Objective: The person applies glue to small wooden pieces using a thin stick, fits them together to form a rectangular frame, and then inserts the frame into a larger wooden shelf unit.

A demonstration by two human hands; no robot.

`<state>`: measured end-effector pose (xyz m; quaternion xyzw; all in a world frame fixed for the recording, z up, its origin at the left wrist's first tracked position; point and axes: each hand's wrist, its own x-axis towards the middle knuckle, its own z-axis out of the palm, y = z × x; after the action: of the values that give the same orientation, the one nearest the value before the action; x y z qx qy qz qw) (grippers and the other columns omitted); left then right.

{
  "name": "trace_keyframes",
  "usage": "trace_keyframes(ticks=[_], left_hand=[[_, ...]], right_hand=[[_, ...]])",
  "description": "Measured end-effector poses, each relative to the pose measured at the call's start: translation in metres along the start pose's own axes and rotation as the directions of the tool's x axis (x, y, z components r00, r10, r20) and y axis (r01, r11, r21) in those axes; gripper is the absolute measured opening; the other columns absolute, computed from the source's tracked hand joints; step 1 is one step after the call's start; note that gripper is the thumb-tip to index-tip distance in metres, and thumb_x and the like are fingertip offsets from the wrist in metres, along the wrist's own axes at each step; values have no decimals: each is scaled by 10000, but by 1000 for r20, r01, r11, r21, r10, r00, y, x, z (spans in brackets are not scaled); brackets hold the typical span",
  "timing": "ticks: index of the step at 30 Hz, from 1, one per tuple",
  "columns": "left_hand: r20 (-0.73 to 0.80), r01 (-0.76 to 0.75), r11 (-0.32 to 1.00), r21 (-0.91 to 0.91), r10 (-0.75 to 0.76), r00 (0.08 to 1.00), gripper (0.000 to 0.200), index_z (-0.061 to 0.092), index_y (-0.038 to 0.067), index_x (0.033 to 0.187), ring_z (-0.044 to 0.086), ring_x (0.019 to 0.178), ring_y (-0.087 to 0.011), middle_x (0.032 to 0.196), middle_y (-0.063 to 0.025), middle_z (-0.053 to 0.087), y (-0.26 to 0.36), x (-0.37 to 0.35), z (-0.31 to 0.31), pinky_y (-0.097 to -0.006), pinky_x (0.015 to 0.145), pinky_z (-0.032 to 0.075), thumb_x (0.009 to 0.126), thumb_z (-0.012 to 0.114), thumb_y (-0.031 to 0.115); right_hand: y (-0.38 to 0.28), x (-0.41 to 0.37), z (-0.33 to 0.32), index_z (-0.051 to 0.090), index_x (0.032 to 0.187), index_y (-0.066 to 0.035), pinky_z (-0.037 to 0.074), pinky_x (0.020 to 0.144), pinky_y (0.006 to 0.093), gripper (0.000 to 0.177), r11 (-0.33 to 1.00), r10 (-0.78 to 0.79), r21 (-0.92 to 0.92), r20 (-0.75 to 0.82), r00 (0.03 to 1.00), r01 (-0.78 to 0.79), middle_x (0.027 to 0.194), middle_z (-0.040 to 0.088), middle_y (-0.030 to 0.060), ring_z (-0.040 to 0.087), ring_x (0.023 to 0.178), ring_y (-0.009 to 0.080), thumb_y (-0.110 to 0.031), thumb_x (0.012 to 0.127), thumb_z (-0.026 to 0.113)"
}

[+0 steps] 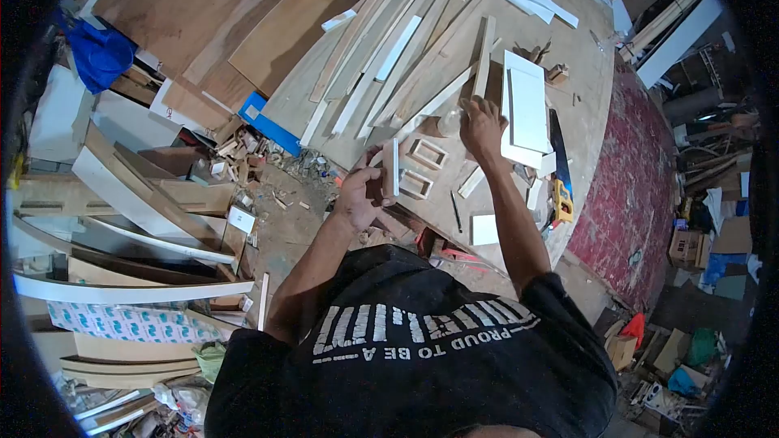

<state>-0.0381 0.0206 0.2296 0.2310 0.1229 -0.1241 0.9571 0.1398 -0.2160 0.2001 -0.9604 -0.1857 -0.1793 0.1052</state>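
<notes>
My left hand (357, 192) is closed around a small wooden piece (391, 169) with a pale, narrow face, held up at the table's near edge. My right hand (484, 126) has its fingers curled down beside a small translucent container (449, 122); whatever is between the fingertips is hidden. Between the hands, two small rectangular wooden frames lie on the table, an upper frame (428, 154) and a lower frame (416, 184). A dark pencil-like stick (456, 211) lies nearer my body.
White panels (526, 105) lie stacked right of my right hand. Beside them is a handsaw with a yellow handle (562, 201). Long wood strips (398, 49) cover the table's far left. Curved boards (138, 186) and scraps crowd the floor at left.
</notes>
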Motion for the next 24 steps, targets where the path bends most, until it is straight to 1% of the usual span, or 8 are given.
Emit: trace_keyframes(ticks=[2, 3, 5, 9, 17, 21, 23, 24], left_hand=[[53, -74, 993, 97, 69, 996, 521, 429, 129, 1403, 632, 953, -201, 1175, -123, 593, -2, 5, -4, -353, 605, 541, 887, 478, 74], [60, -64, 993, 100, 58, 996, 521, 429, 129, 1403, 632, 953, -201, 1175, -123, 593, -2, 10, -1, -353, 605, 541, 887, 478, 74], [-79, -90, 940, 330, 123, 989, 540, 412, 118, 1410, 642, 931, -190, 1175, -115, 599, -10, 19, 7, -332, 707, 572, 879, 460, 34], [-37, -88, 872, 481, 121, 992, 574, 367, 114, 1437, 621, 1001, -164, 1181, -119, 597, -18, 29, 28, -294, 791, 571, 879, 439, 3], [76, -202, 851, 484, 189, 979, 577, 348, 93, 1443, 627, 1005, -174, 1139, -143, 625, -39, 45, 29, -290, 823, 558, 884, 456, -3], [67, -126, 830, 544, 107, 992, 579, 366, 92, 1440, 643, 933, -165, 1090, -117, 636, -39, 47, 34, -278, 725, 573, 875, 458, 4], [81, -120, 818, 562, 90, 993, 577, 381, 91, 1433, 643, 895, -155, 1068, -107, 639, -43, 49, 37, -270, 653, 567, 867, 455, 7], [87, -116, 806, 580, 80, 993, 575, 396, 90, 1425, 644, 857, -146, 1047, -98, 642, -44, 50, 39, -262, 581, 562, 859, 452, 10]], right_hand=[[-34, -7, -56, 640, 1245, -109, 426, 1026, 449, 321, 755, 87, 560, 430, 899, -341, 1259, 638, 153, 567, 1196, 345, -189, 950, 542], [-58, -18, -78, 631, 1240, -44, 432, 1035, 404, 337, 581, 56, 705, 465, 883, -408, 1284, 627, 160, 559, 1214, 327, -178, 943, 546], [-77, -44, -88, 618, 1273, 2, 400, 1059, 353, 380, 313, -43, 845, 468, 883, -433, 1280, 620, 176, 551, 1214, 276, -131, 935, 504], [-85, -58, -94, 604, 1276, 32, 391, 1057, 350, 414, 90, 43, 793, 601, 798, -602, 1269, 618, 171, 555, 1197, 272, -108, 898, 508], [-72, -108, -121, 617, 1237, 53, 376, 1070, 347, 453, 166, 78, 762, 623, 779, -626, 1318, 583, 155, 527, 1247, 259, -3, 807, 487], [-52, -114, -125, 651, 1192, -30, 406, 1055, 386, 463, 383, 71, 736, 579, 812, -558, 1342, 562, 170, 507, 1288, 304, 30, 759, 500], [-56, -96, -140, 643, 1209, -63, 412, 1072, 411, 535, 721, 111, 652, 224, 968, -234, 1405, 492, 179, 479, 1315, 333, 96, 720, 496], [-54, -89, -140, 628, 1252, -97, 425, 1077, 435, 631, 632, 106, 736, 228, 968, -243, 1459, 415, 187, 464, 1316, 361, 140, 685, 483]])
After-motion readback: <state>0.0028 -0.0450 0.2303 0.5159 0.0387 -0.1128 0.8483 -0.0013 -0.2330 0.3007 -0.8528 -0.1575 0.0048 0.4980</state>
